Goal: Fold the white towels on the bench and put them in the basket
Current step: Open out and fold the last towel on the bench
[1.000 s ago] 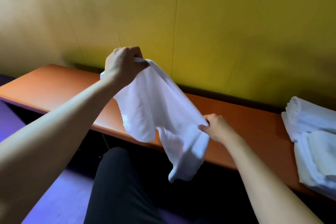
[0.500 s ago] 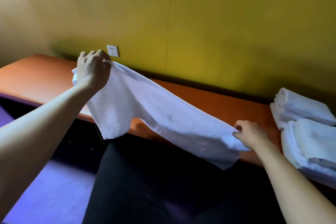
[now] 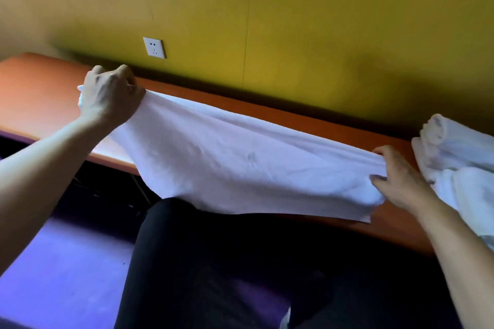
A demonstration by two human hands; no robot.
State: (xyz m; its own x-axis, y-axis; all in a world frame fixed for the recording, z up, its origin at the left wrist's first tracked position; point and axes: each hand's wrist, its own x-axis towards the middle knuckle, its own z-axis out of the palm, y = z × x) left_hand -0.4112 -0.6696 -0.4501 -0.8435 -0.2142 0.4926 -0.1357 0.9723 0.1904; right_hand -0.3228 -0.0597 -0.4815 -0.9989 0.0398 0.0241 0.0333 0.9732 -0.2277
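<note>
A white towel (image 3: 240, 165) is stretched lengthwise over the orange bench (image 3: 40, 88), its near edge hanging past the bench's front edge. My left hand (image 3: 111, 95) grips the towel's left end in a fist. My right hand (image 3: 398, 176) pinches the right end low over the bench top. A pile of other white towels (image 3: 454, 157) lies on the bench just right of my right hand. No basket is in view.
A yellow wall runs right behind the bench, with a white socket (image 3: 154, 47) above its left part. My dark-trousered leg (image 3: 213, 262) is in front of the bench. Purple floor (image 3: 66, 275) shows at lower left.
Both hands moved apart and down, pulling the bunched, dangling towel out into a long taut strip over the bench. The left hand dropped from head height to the bench.
</note>
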